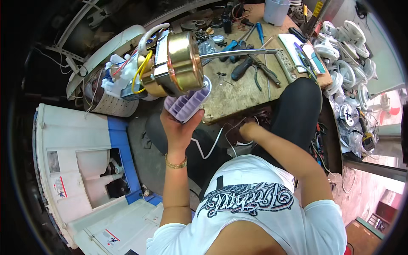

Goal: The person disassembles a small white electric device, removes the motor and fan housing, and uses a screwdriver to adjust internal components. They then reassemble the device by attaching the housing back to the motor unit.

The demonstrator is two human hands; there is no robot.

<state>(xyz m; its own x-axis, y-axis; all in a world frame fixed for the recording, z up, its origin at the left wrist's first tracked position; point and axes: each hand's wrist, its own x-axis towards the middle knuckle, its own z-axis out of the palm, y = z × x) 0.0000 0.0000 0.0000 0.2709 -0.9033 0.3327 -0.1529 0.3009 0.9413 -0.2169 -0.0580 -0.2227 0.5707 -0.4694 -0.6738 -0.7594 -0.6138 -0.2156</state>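
Observation:
My left hand [180,129] is wrapped round the pale lavender ribbed plastic neck of a fan motor [180,63], holding it up over the bench's near-left edge. The motor has a brass-coloured round body, and its long steel shaft [238,52] points right. Yellow, red and blue wires run into a white plastic gear part [117,80] at its left end. Low by the bench edge, my right hand [250,131] is closed, its fingers curled at a thin white power cord. The cord's plug [244,143] hangs just below this hand. Part of the cord [206,156] loops across my lap.
On the wooden bench [225,100] lie pliers [265,72], screwdrivers [242,69], a power strip [285,63] and a notebook with pens. A white bucket [276,12] stands at the back. Many white fan parts [348,72] are piled at right. A white-and-blue appliance cabinet [76,140] is at left.

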